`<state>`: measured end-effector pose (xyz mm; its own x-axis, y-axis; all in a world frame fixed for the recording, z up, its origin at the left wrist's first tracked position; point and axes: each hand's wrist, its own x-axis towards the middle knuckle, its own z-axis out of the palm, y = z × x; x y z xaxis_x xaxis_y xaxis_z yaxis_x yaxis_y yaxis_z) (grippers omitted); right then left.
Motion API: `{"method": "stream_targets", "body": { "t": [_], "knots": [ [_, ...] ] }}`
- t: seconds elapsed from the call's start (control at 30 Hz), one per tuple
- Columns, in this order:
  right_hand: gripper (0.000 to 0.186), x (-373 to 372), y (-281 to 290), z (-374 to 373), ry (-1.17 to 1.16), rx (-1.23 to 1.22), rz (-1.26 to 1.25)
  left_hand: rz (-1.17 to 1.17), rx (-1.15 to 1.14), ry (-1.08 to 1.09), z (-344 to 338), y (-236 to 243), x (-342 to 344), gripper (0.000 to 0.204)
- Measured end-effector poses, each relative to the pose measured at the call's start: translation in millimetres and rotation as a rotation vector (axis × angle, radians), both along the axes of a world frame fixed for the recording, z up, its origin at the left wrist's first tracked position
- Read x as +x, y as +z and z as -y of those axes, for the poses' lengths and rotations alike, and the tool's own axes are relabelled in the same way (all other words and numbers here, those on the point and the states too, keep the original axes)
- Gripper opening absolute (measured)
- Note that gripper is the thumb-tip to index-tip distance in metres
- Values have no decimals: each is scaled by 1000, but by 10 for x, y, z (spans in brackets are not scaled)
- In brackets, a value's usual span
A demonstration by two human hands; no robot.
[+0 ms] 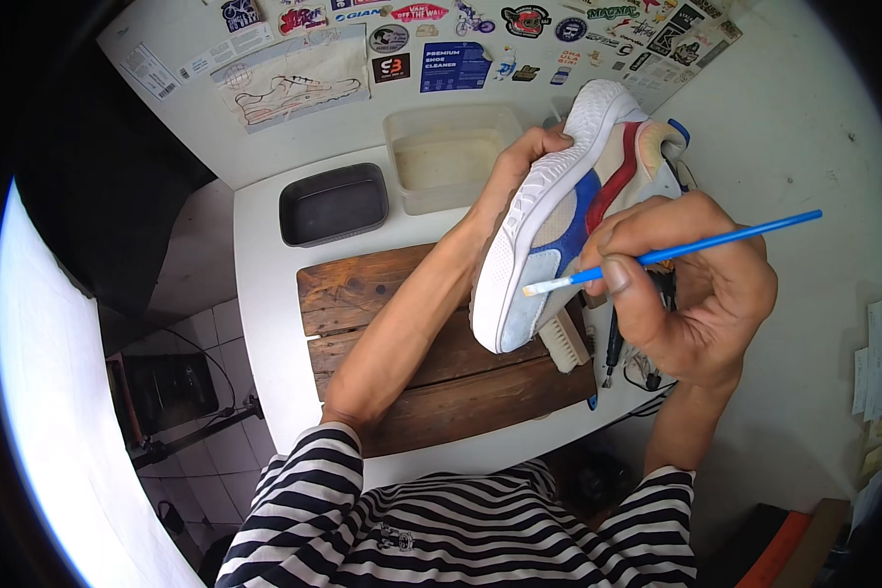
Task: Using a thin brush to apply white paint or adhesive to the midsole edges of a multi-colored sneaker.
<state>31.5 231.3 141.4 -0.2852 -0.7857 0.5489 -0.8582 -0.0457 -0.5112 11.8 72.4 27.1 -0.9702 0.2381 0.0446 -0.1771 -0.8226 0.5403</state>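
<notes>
A sneaker [559, 211] with a white sole and beige, blue and red upper is held tilted above the wooden board, toe toward me. My left hand [531, 155] grips it near the heel end, its thumb on the sole; the other fingers are hidden behind the shoe. My right hand [701, 279] is closed around a thin blue paintbrush [769, 226] in a pinch. The brush's pale bristles lie at the light-blue toe panel, close to the sole edge. Below the shoe, a scrubbing brush [563, 343] with pale bristles is partly covered.
The slatted wooden board [441, 407] lies on a white table [269, 294]. Behind it stand a dark grey tray [286, 220] and a clear plastic tub [394, 162] with cloudy liquid. Tools and cables [614, 343] lie at the right. A sticker-covered panel [363, 118] rises at the back.
</notes>
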Motion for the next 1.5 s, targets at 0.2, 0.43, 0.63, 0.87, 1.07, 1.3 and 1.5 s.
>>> {"method": "stream_targets", "body": {
  "t": [0.2, 0.43, 0.63, 0.87, 1.07, 1.3, 1.5],
  "knots": [
    [8, -37, -82, 17, -189, -183, 139, 69, -40, 36, -22, 77, 43, 49],
    [8, -73, -79, 49, -174, -166, 151, 28, -20, 25, -34, 57, 37, 50],
    [4, -67, -39, 17, -67, -35, 5, 28, 21, -5, -41, 38, 26, 51],
    [7, -79, -96, -22, -185, -183, 166, 43, -47, 52, -31, 97, 53, 51],
    [8, 37, -69, -28, -172, -205, 203, 28, 64, 50, -25, 52, 32, 35],
    [7, -15, -63, -40, -202, -159, 143, 81, -55, 28, -9, 73, 45, 48],
    [10, 58, -107, -29, 87, -17, 108, 64, 93, 74, -38, 80, 53, 27]
  ]
}}
